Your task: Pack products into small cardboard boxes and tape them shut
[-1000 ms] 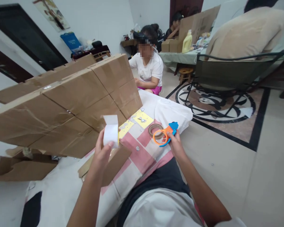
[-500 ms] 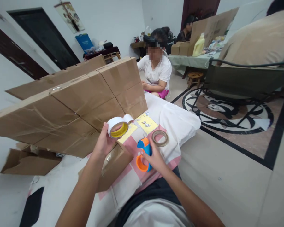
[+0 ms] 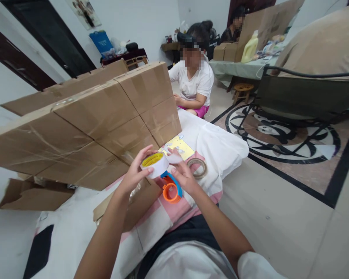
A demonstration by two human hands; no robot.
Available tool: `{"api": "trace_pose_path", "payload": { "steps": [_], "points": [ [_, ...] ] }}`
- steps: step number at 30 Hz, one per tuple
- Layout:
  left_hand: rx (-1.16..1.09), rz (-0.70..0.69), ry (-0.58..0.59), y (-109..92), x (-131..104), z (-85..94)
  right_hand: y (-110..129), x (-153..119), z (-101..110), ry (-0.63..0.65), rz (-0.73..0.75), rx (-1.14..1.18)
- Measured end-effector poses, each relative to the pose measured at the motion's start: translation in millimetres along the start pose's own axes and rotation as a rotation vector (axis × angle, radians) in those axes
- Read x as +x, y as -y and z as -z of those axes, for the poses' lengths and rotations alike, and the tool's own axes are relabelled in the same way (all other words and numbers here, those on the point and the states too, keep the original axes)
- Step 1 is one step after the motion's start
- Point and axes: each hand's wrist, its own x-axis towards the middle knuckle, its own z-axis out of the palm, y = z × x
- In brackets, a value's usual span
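Observation:
My left hand [image 3: 138, 170] is wrapped around a white roll of tape [image 3: 159, 167], whose yellow core faces up. My right hand [image 3: 184, 172] is close beside it, its fingers on a white flap [image 3: 174, 158] that looks like the tape's loose end. Just below my right hand, a blue and orange tape dispenser [image 3: 171, 193] lies on the pink and white cloth. A brown roll of tape [image 3: 197, 168] rests flat to the right of that hand. Under my left forearm is a small cardboard box [image 3: 142, 203], partly hidden.
A tall wall of taped cardboard boxes [image 3: 107, 116] stands along the far left of the cloth-covered table [image 3: 218, 141]. An open carton [image 3: 31, 197] sits at the left. Beyond the table a person [image 3: 193, 83] in white crouches. A dark folding chair [image 3: 305, 93] is at right.
My right hand has let go of the tape dispenser and moved up to the white tape. The left hand has turned the roll and brought it rightward.

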Motion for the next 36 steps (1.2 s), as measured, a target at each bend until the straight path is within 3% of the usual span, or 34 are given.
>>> {"api": "trace_pose_path", "payload": {
  "steps": [3, 5, 9, 11, 14, 18, 19, 21, 23, 26, 30, 34, 36],
  "points": [
    [0.210, -0.066, -0.052, 0.3, -3.7, -1.1, 5.7, 5.7, -5.2, 0.137, 0.257, -0.329],
    [0.250, -0.053, -0.118, 0.5, -5.3, -6.4, 2.9, 6.4, -13.4, 0.174, 0.353, -0.511],
    [0.241, 0.113, -0.289, 3.3, -9.7, -32.5, -9.6, 1.5, -26.8, -0.018, 0.364, -0.661],
    [0.191, 0.194, -0.301, 4.5, -13.8, -46.3, -14.9, -1.9, -17.8, -0.097, 0.350, -0.668],
    [0.042, 0.247, -0.330, 6.6, -22.5, -56.2, -21.7, 1.5, 29.3, -0.231, 0.291, -0.728],
    [-0.111, 0.194, -0.488, 14.6, -37.5, -52.1, -43.5, 32.7, 130.6, -0.556, 0.185, -0.974],
    [-0.133, 0.176, -0.513, 17.4, -41.2, -50.6, -52.3, 41.7, 153.9, -0.569, 0.165, -1.052],
    [-0.156, 0.149, -0.535, 22.3, -48.3, -48.6, -70.7, 53.5, 189.6, -0.467, 0.121, -1.173],
    [-0.154, 0.132, -0.533, 25.4, -55.0, -48.3, -85.1, 52.6, 208.1, -0.218, 0.076, -1.252],
    [-0.116, 0.111, -0.508, 25.9, -65.3, -50.3, -91.4, 31.0, 211.2, 0.016, 0.036, -1.327],
    [-0.032, 0.096, -0.450, 22.9, -78.1, -56.0, -78.1, -5.4, 199.9, 0.023, -0.049, -1.417],
    [0.054, 0.132, -0.392, 22.7, -85.1, -62.6, -56.7, -25.3, 179.5, -0.065, -0.086, -1.407],
    [0.072, 0.135, -0.363, 24.9, -86.0, -65.6, -46.2, -29.3, 162.3, 0.078, 0.003, -1.310]
  ]
}}
